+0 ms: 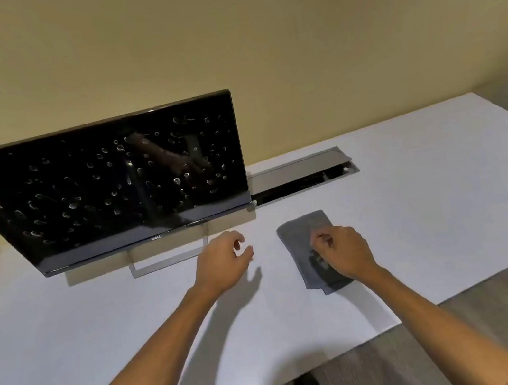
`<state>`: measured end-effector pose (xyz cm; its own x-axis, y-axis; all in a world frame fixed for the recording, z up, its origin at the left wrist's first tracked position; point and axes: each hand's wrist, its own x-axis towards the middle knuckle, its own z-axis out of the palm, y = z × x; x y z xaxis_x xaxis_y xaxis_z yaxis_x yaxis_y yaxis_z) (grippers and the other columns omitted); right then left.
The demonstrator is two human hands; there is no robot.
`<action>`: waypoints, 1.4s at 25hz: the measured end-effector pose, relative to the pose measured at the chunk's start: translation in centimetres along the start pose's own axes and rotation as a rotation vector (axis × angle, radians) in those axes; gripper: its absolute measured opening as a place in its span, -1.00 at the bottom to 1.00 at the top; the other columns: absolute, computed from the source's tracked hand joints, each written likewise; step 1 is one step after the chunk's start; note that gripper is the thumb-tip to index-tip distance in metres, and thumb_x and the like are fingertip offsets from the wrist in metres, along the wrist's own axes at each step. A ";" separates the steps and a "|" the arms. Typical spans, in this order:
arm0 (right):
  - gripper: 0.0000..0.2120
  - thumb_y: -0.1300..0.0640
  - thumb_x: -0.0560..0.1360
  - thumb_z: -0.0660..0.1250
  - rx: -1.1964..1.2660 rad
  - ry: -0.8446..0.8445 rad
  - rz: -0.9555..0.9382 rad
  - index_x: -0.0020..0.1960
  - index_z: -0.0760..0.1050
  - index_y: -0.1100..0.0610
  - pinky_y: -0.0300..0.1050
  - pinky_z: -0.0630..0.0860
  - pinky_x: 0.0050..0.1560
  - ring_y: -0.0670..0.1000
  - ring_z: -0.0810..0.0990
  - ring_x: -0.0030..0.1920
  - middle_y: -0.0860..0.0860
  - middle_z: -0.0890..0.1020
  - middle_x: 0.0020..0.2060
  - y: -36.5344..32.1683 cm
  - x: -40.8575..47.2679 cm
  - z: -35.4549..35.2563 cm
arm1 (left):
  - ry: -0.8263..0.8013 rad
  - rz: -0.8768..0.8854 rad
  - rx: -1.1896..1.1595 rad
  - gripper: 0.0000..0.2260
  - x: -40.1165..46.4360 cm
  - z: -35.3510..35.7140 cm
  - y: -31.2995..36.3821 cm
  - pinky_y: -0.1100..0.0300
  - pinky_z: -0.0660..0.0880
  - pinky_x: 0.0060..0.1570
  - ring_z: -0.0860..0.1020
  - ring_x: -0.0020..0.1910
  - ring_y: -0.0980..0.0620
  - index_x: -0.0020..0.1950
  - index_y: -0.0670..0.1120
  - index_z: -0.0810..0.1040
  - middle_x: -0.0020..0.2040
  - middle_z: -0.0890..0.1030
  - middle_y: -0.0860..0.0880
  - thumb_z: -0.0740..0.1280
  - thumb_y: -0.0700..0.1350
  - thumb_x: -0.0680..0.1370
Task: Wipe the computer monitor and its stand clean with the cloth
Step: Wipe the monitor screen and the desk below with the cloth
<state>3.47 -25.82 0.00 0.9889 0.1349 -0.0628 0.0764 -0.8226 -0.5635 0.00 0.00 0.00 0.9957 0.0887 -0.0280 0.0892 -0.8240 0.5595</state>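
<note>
A black monitor (102,185) stands at the left of the white desk (433,194), its dark screen dotted with many pale smudges. Its silver frame stand (170,263) rests on the desk below the screen. A folded grey cloth (304,234) lies flat on the desk to the right of the stand. My right hand (341,250) hovers over the cloth's near half with fingers curled downward, touching or nearly touching it. My left hand (224,262) floats just right of the stand with fingers loosely bent, holding nothing.
A metal cable tray (303,173) with its lid raised is sunk into the desk behind the cloth. The beige wall rises right behind the monitor. The desk's near edge runs diagonally, with wood-look floor (472,323) beyond it.
</note>
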 end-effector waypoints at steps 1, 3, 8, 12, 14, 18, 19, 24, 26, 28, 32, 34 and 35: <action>-0.81 0.01 0.57 0.24 -0.030 -0.042 0.021 0.03 0.57 0.08 -0.09 0.50 -0.13 0.09 0.61 -0.12 -0.01 0.62 -0.15 0.5 0.5 0.5 | -0.031 -0.012 -0.003 -0.78 0.1 0.7 0.2 0.14 0.44 -0.16 0.56 -0.12 0.10 0.12 0.01 0.56 -0.06 0.56 0.14 0.31 0.07 0.54; -0.72 -0.06 0.54 0.27 -0.126 -0.131 0.045 0.18 0.52 0.05 -0.08 0.49 -0.01 0.10 0.59 0.00 -0.01 0.61 0.03 1.8 1.6 1.8 | -0.064 -0.027 0.000 -0.79 0.3 2.3 0.8 0.16 0.39 -0.17 0.57 -0.09 0.08 0.11 0.01 0.56 -0.03 0.58 0.11 0.30 0.06 0.55; -0.53 -0.10 0.59 0.16 -0.229 -0.145 0.012 0.42 0.35 0.12 -0.06 0.47 0.16 0.11 0.54 0.21 0.08 0.52 0.29 4.6 4.2 5.8 | -0.079 -0.057 -0.041 -0.78 0.5 5.8 1.6 0.17 0.38 -0.17 0.56 -0.08 0.07 0.12 0.01 0.57 0.01 0.60 0.11 0.31 0.07 0.54; -0.30 -0.26 0.56 0.13 -0.394 -0.114 0.043 0.54 0.14 0.13 0.08 0.47 0.28 0.16 0.30 0.45 0.13 0.24 0.50 7.0 6.0 9.9 | -0.051 -0.105 -0.058 -0.77 1.1 7.5 2.0 0.17 0.40 -0.14 0.57 -0.10 0.07 0.14 0.00 0.58 0.02 0.61 0.10 0.32 0.06 0.54; -0.33 -0.20 0.53 0.22 -0.414 -0.015 -0.004 0.47 0.29 0.21 0.10 0.55 0.10 0.20 0.43 0.36 0.19 0.38 0.42 7.4 6.1 11.2 | -0.033 -0.130 -0.060 -0.77 1.4 8.1 2.1 0.18 0.41 -0.14 0.57 -0.11 0.08 0.13 0.00 0.58 0.02 0.61 0.10 0.32 0.07 0.54; -0.59 0.10 0.36 0.50 -0.486 0.086 -0.160 0.11 0.62 0.31 -0.21 0.46 -0.45 0.13 0.69 -0.14 0.25 0.67 0.03 9.3 6.4 13.3 | -0.015 -0.199 -0.079 -0.78 1.6 9.0 2.3 0.14 0.48 -0.09 0.58 -0.11 0.07 0.12 0.00 0.58 0.00 0.61 0.11 0.33 0.05 0.54; -0.65 0.16 0.30 0.55 -0.498 0.110 -0.186 0.02 0.65 0.31 -0.25 0.40 -0.49 0.10 0.68 -0.25 0.23 0.69 -0.05 9.9 6.7 13.5 | -0.013 -0.210 -0.082 -0.78 1.6 9.2 2.3 0.14 0.48 -0.09 0.58 -0.11 0.07 0.11 0.00 0.58 0.00 0.61 0.11 0.33 0.05 0.54; -0.89 0.22 0.39 0.43 -0.127 0.393 -0.195 -0.15 0.58 0.27 -0.11 0.51 -0.50 0.11 0.53 -0.50 0.13 0.57 -0.44 8.8 7.1 10.1 | -0.025 -0.202 -0.092 -0.77 1.8 9.4 3.1 0.15 0.47 -0.10 0.58 -0.07 0.06 0.09 -0.01 0.59 0.00 0.62 0.09 0.30 0.08 0.55; -0.77 0.07 0.53 0.28 0.224 0.273 -0.041 0.02 0.56 0.23 0.01 0.59 -0.25 0.15 0.62 -0.28 0.10 0.64 -0.27 6.3 6.4 6.8 | -0.021 -0.165 -0.128 -0.74 2.1 8.9 3.9 0.14 0.48 -0.04 0.59 0.03 0.01 0.11 -0.03 0.59 0.07 0.63 0.03 0.22 0.06 0.57; -0.80 0.02 0.59 0.25 0.512 0.064 0.172 0.07 0.53 0.14 0.00 0.60 -0.04 0.11 0.63 -0.09 0.04 0.64 -0.13 4.2 6.4 4.3 | -0.005 -0.105 -0.153 -0.72 2.5 8.5 5.2 0.17 0.43 0.13 0.54 0.21 -0.01 0.26 -0.03 0.55 0.25 0.59 0.00 0.18 0.00 0.64; -0.66 -0.02 0.62 0.10 1.490 -0.352 0.381 0.02 0.62 0.08 -0.01 0.63 0.00 0.10 0.65 -0.08 0.08 0.66 -0.11 0.1 5.0 0.7 | 0.070 0.054 -0.202 -0.57 3.3 7.6 8.7 0.29 0.30 0.30 0.38 0.36 0.08 0.49 0.02 0.34 0.46 0.38 0.02 0.19 0.12 0.64; -0.52 -0.07 0.61 0.00 1.714 -0.389 0.548 -0.09 0.68 0.05 -0.16 0.62 -0.11 -0.05 0.67 -0.19 0.01 0.65 -0.16 -1.7 4.4 0.3 | 0.106 0.139 -0.144 -0.50 3.5 7.4 9.3 0.10 0.32 0.39 0.34 0.41 0.04 0.53 0.03 0.28 0.50 0.32 0.01 0.16 0.18 0.63; -0.55 -0.04 0.64 -0.02 1.700 -0.379 0.572 -0.05 0.64 0.00 -0.23 0.61 -0.14 -0.13 0.66 -0.20 -0.04 0.63 -0.11 -2.6 4.0 0.5 | 0.117 0.156 -0.112 -0.49 3.4 7.1 9.2 0.01 0.28 0.44 0.31 0.44 0.02 0.54 0.04 0.26 0.52 0.29 0.01 0.14 0.20 0.63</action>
<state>7.19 -22.91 0.81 0.7469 0.3736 -0.5500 -0.6565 0.5459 -0.5206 4.43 -11.25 -0.87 0.9867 0.0351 0.1584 -0.0752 -0.7659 0.6385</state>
